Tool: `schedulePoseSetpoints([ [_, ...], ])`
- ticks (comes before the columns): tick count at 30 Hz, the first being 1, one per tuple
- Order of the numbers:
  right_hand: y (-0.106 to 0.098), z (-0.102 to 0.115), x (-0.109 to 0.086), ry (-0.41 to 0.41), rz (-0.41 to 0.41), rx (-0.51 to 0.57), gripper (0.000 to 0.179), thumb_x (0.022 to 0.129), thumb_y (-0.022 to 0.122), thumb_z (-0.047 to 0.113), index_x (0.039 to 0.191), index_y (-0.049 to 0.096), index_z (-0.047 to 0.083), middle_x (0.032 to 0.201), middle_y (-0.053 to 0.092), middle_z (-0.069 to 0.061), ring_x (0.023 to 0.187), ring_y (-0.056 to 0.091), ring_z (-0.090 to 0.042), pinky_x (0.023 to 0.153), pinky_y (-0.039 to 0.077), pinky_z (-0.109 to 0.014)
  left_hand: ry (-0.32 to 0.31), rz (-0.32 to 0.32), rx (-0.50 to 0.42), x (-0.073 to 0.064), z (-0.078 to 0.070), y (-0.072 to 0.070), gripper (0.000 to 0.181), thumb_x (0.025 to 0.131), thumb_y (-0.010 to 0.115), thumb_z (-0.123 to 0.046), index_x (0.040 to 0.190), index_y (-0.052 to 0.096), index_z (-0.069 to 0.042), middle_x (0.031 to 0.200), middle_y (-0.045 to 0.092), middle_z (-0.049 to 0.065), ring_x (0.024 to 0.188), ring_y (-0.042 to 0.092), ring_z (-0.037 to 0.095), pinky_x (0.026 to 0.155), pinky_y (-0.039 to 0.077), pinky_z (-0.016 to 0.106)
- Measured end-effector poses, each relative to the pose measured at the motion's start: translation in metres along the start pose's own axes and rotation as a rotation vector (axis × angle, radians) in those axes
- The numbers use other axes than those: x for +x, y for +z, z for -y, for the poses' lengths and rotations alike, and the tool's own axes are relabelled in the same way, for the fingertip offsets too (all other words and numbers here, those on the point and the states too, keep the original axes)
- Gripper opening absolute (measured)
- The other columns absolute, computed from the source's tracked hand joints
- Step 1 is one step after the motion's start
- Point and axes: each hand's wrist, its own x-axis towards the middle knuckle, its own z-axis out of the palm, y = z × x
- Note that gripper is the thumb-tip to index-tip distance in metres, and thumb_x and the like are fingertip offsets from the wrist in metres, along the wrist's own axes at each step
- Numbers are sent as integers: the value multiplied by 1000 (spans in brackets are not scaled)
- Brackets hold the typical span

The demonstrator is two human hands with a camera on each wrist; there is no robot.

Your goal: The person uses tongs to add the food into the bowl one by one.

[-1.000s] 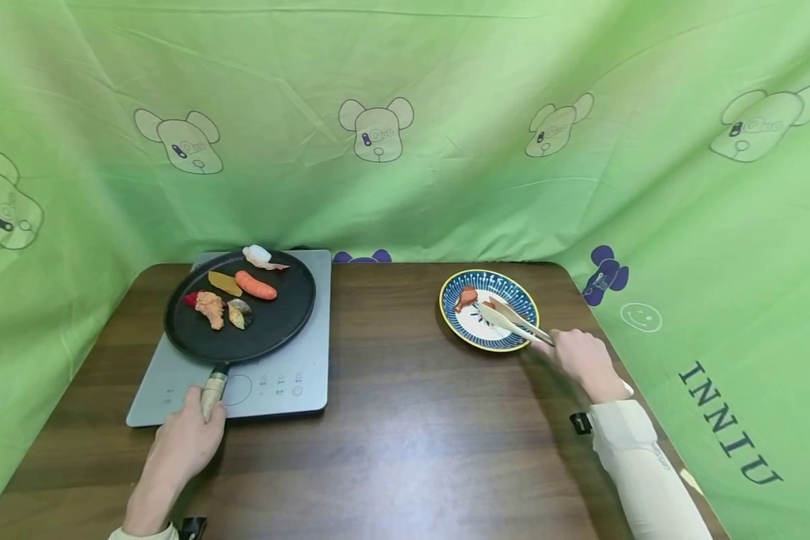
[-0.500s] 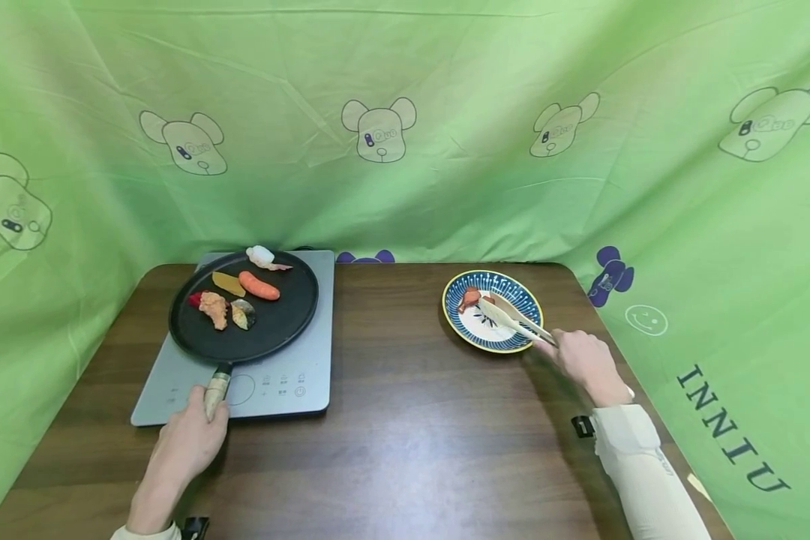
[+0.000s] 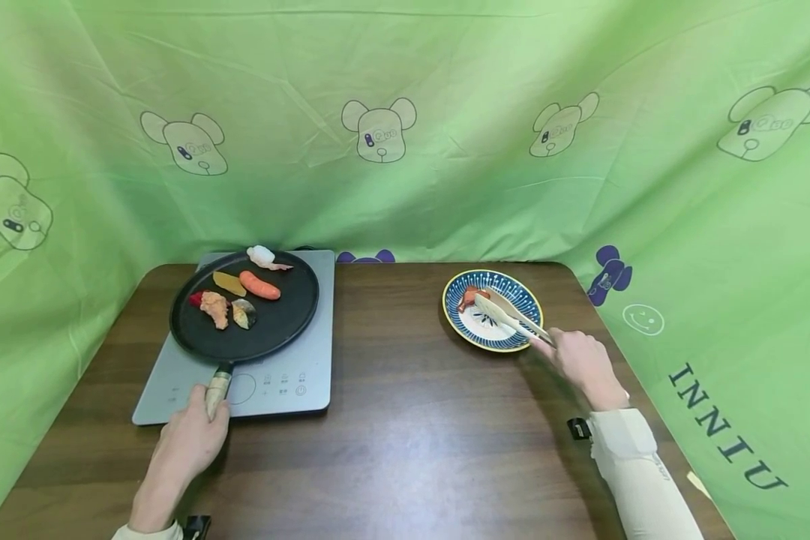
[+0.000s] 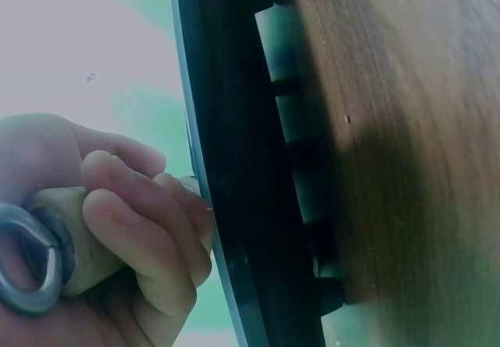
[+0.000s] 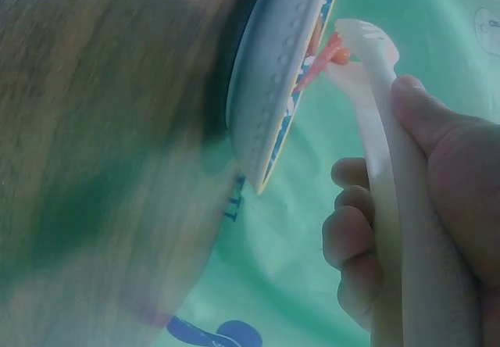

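My left hand (image 3: 190, 436) grips the wooden handle (image 3: 217, 391) of a round black frying pan (image 3: 280, 326). In the left wrist view, fingers curl round that handle, and a metal ring (image 4: 31, 284) hangs at its end. My right hand (image 3: 583, 365) holds pale tongs (image 3: 506, 315) over a blue-and-white patterned plate (image 3: 454, 324) with a yellow rim. At the plate's left side lies a reddish-brown food piece (image 3: 469, 298), with the tong tips right at it. In the right wrist view, a red food piece (image 5: 328, 54) shows between the tips, above the plate's rim.
The pan stands on a grey induction cooktop (image 3: 310, 367). In it lie a sausage (image 3: 259, 286), a yellow slice (image 3: 229, 283), a fried-looking piece (image 3: 214, 309), a shell-like piece (image 3: 244, 313) and shrimp sushi (image 3: 263, 256). Green cloth (image 3: 445, 187) hangs behind the wooden table (image 3: 391, 420).
The tong tips have moved slightly left and farther up the plate, onto the reddish-brown piece. The left hand stays on the pan handle. The head view has shifted slightly.
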Motion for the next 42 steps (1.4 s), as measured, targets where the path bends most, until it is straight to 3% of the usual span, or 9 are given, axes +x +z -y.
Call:
schedulePoseSetpoints([
  [14, -10, 16, 1, -32, -68, 13, 38, 91, 60, 42, 71, 49, 12, 55, 43, -5, 48, 49, -30, 44, 38, -48, 6, -4, 3, 0, 1, 0, 50, 97, 35, -30, 127, 24, 9, 70, 47, 16, 54, 47, 27, 46, 36, 37],
  [31, -16, 38, 11, -70, -84, 35, 34, 91, 60, 43, 76, 54, 13, 59, 53, -9, 56, 56, -37, 49, 41, -51, 8, 5, -8, 1, 2, 1, 51, 98, 35, -30, 128, 23, 9, 71, 47, 15, 54, 47, 26, 46, 36, 36],
  [38, -17, 45, 17, -89, -98, 40, 36, 90, 59, 44, 73, 50, 14, 56, 47, -5, 50, 51, -31, 48, 39, -50, -8, 9, -9, 1, 2, 2, 54, 98, 35, -31, 131, 21, 8, 73, 48, 16, 55, 48, 26, 47, 36, 36],
  [42, -19, 51, 20, -100, -101, 49, 36, 91, 59, 45, 84, 59, 10, 58, 50, -6, 51, 51, -30, 48, 40, -50, -7, 3, -5, 2, 2, 2, 54, 98, 35, -32, 131, 21, 8, 73, 48, 16, 55, 48, 26, 47, 36, 36],
])
